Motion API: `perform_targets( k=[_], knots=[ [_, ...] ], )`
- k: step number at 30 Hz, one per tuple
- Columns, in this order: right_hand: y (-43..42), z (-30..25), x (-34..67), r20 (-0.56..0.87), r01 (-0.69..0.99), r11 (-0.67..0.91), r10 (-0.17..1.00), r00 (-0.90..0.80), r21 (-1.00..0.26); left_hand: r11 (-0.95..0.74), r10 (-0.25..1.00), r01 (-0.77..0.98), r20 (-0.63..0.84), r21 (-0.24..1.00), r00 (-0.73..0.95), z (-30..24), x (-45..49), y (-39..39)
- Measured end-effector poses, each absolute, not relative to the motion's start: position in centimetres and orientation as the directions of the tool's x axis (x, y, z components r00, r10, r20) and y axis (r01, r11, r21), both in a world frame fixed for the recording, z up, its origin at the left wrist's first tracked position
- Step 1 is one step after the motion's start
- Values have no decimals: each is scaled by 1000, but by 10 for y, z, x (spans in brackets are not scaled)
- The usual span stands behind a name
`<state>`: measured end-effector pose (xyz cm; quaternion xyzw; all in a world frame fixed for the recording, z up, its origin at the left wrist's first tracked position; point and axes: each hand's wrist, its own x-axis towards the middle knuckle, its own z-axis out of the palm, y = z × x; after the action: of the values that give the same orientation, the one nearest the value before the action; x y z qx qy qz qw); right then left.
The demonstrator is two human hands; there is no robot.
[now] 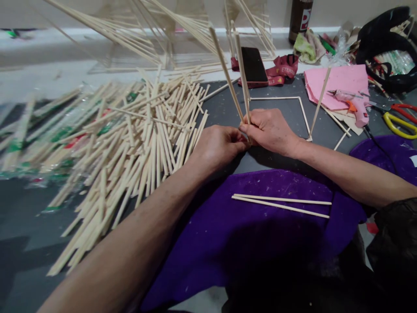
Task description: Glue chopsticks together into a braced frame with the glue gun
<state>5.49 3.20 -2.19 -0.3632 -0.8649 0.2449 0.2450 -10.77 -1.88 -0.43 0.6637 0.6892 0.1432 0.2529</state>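
Two thin wooden sticks point(227, 71) rise, leaning slightly, from between my hands. My right hand point(269, 130) is closed, its thumb and fingers pinching the sticks near their lower ends. Against it, my left hand point(221, 143) is closed too, fingertips pinched low at the foot of the sticks. The exact joint there is hidden by my fingers. Both hands are at the near left corner of a square stick frame point(276, 98) lying on the table. At its near right corner another stick point(320, 104) stands up, tilted to the right.
A large heap of loose sticks point(156, 130) and plastic-wrapped bundles point(65, 134) lie left. Two sticks point(283, 204) rest on purple cloth point(208, 243). A pink glue gun point(353, 104), scissors point(399, 121) and phone point(253, 65) lie beyond. Finished-looking stick structures point(182, 26) stand behind.
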Motion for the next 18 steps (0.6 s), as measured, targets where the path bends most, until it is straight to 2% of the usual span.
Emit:
perform_targets(
  k=[8,18],
  knots=[
    [32,-21,61,258,461,616,736,-626,-639,31,991,791,-119,611,53,-6,-112,-19],
    [29,-18,67,224,512,580,771,-595,-634,115,970,726,-233,678,64,-13,-119,-12]
  ],
)
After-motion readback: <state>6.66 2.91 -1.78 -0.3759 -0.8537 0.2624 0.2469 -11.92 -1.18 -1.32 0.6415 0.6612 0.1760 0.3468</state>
